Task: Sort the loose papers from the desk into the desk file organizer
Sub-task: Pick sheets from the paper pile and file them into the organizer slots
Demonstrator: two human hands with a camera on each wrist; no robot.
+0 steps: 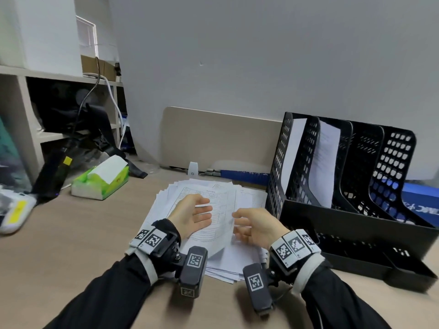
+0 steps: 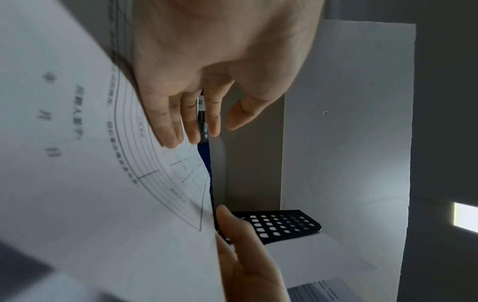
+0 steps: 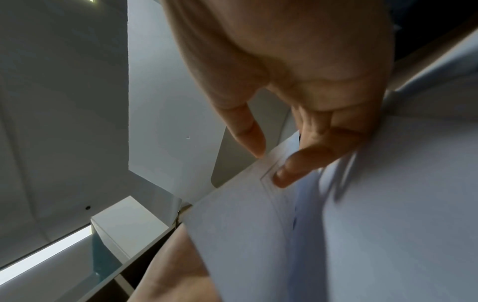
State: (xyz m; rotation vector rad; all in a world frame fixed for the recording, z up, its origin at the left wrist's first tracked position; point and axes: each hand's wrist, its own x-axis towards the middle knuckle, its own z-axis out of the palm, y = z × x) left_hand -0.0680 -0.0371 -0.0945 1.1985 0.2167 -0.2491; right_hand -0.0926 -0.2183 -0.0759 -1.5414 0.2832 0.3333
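Nearest, a printed sheet (image 1: 219,218) is lifted off the paper pile (image 1: 228,262) on the table (image 1: 71,252), pinched at its right edge by the right hand (image 1: 255,227); the left hand (image 1: 193,213), fingers straight, is laid against its left side. Farther right, the black file organizer (image 1: 344,186) is seen with two slots filled.

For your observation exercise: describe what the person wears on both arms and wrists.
Both arms wear black sleeves with grey cuffs. Each wrist carries a black band with white square-patterned tags, left and right, plus a dark camera block bearing another tag. The hands are bare.

printed sheet (image 2: 85,163) text is blurred; the hands cover part of the paper pile (image 1: 221,260).
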